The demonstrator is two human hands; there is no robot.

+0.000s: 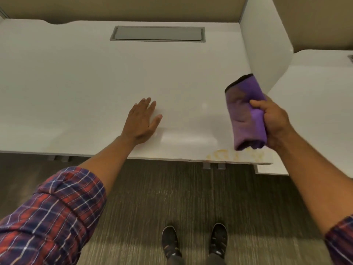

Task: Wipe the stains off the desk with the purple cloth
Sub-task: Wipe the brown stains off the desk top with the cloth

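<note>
The left hand (142, 121) lay flat on the white table (76, 83), fingers spread wide and holding nothing, near the front edge. At three o'clock from it, the right hand (275, 121) had its grip closed around the folded purple cloth (245, 113), which appeared lifted just above the table. Yellowish stains (229, 154) sat at the table's front edge, at six o'clock from the cloth. A grey hatch (158, 33) was set in the table at twelve o'clock.

— Where does your one camera sit?
— On your head, wide-angle, tilted forward and down. Your desk (95, 83) fills the upper half of the frame, close below you; your shoes (194, 241) and the floor (248, 197) lie along the bottom centre. No second view shares the scene.
</note>
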